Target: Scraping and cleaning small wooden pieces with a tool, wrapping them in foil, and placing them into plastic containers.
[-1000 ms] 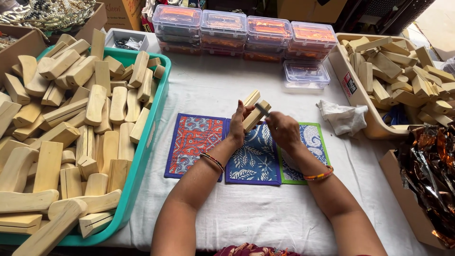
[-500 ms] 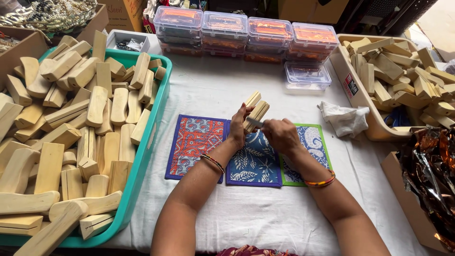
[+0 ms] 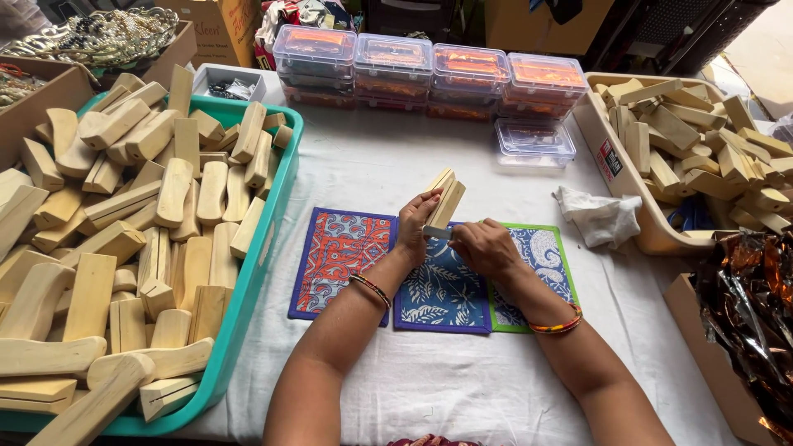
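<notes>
Our bare forearms reach forward and converge; our left hand (image 3: pixel 415 225) is raised with fingers curled closed, our right hand (image 3: pixel 483 246) closed just beside it.

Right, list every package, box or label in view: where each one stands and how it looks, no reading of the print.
Four lidded plastic boxes: far edge of the table, in a row, clear with orange contents.
Small clear box: just in front of that row, flat, lidded.
Label: on the beige tray's side wall, right, red, black and white.
Cardboard carton: far left behind the table, brown, printed.
Foil wrappers: right edge, crinkled, coppery.
</notes>
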